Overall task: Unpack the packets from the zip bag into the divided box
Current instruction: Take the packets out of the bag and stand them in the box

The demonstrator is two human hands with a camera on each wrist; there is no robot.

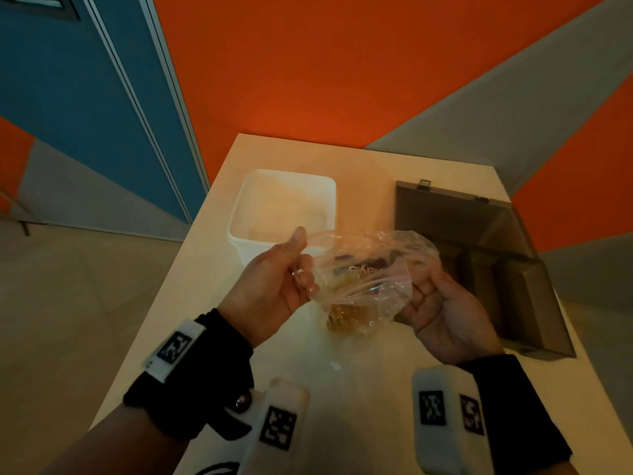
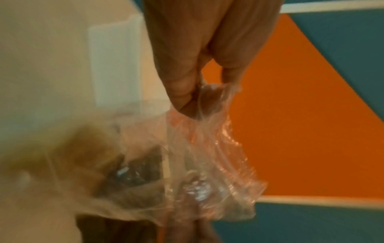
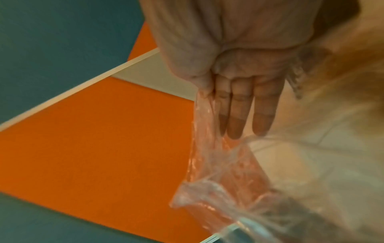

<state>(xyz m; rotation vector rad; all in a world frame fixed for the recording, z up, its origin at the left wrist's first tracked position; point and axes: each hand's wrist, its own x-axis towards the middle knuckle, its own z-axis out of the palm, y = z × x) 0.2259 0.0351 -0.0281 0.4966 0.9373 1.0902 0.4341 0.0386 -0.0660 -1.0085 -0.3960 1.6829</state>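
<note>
A clear zip bag (image 1: 363, 279) hangs above the table between both hands, with several packets (image 1: 346, 310) showing through its lower part. My left hand (image 1: 291, 265) pinches the bag's left top edge between thumb and fingers. My right hand (image 1: 424, 293) pinches the right top edge. In the left wrist view the thumb and finger of my left hand (image 2: 195, 92) pinch the crumpled bag (image 2: 207, 164), dark packets blurred inside. In the right wrist view my right hand (image 3: 209, 95) pinches the bag's (image 3: 218, 180) edge by the thumb, the other fingers (image 3: 239, 111) straight. The dark divided box (image 1: 513, 269) lies open at the right.
A white tub (image 1: 281, 214) stands on the pale table (image 1: 219, 289) behind the left hand. The box's lid (image 1: 445, 214) lies open toward the far edge. Orange and blue walls surround the table; floor lies to the left.
</note>
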